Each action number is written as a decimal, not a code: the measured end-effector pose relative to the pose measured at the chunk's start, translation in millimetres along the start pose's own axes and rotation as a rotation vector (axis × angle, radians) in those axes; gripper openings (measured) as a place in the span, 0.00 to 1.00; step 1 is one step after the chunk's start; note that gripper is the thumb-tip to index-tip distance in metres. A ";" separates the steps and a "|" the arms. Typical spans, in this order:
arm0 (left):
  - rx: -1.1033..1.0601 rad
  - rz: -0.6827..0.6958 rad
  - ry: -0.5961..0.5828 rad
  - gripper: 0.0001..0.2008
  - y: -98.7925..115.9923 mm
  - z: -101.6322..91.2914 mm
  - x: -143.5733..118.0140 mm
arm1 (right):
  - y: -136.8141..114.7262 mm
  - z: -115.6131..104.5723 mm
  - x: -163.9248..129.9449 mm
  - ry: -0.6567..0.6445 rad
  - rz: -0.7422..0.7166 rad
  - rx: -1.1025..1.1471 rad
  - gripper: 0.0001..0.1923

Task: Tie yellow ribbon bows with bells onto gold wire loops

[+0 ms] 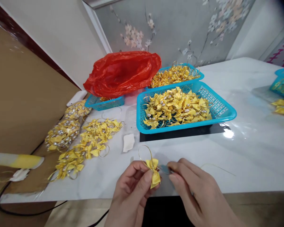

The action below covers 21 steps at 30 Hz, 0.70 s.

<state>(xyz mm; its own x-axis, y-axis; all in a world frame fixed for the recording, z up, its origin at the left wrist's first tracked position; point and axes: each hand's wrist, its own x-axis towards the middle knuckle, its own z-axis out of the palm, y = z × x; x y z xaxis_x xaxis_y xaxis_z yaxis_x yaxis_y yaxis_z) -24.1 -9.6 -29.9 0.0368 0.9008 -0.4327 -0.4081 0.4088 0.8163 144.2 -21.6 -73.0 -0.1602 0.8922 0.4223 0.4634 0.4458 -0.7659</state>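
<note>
Between the thumb and fingers of my left hand (135,186) is a yellow ribbon bow (155,181) with a thin gold loop rising from it. My right hand (195,186) is closed around a small grey metal tool (165,169), mostly hidden by the fingers. The tool's tip points left, close to the bow; whether it touches is blurred. Finished-looking yellow bows (94,138) with silvery beads and gold loops lie loose to the left of my hands. Straight ahead, a blue plastic basket (223,115) holds many more such bows.
Behind stand a second blue basket (199,75) of bows and a red plastic bag (123,74) over another basket (111,104). Clear bags of bows (62,135) sit far left. A white scrap (129,142) and a thin gold strand (218,167) lie on the white table (250,151).
</note>
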 end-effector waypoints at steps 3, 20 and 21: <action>0.010 0.011 0.015 0.08 1.1 -1.5 0.3 | 5.8 -9.1 -2.6 -0.005 0.047 -0.063 0.12; 0.074 0.126 0.094 0.08 -1.1 -8.1 1.0 | 0.1 -28.7 -4.5 -0.172 0.011 -0.203 0.14; 0.098 0.142 0.103 0.08 -2.0 -8.4 0.1 | -2.4 -28.6 -4.3 -0.196 0.023 -0.159 0.13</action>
<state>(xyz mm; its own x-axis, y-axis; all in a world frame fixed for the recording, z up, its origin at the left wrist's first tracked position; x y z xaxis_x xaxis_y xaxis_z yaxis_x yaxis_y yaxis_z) -31.0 -11.5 -34.7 -0.1102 0.9329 -0.3429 -0.3116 0.2952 0.9032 168.7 -28.6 -59.1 -0.3072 0.9058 0.2918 0.5973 0.4222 -0.6819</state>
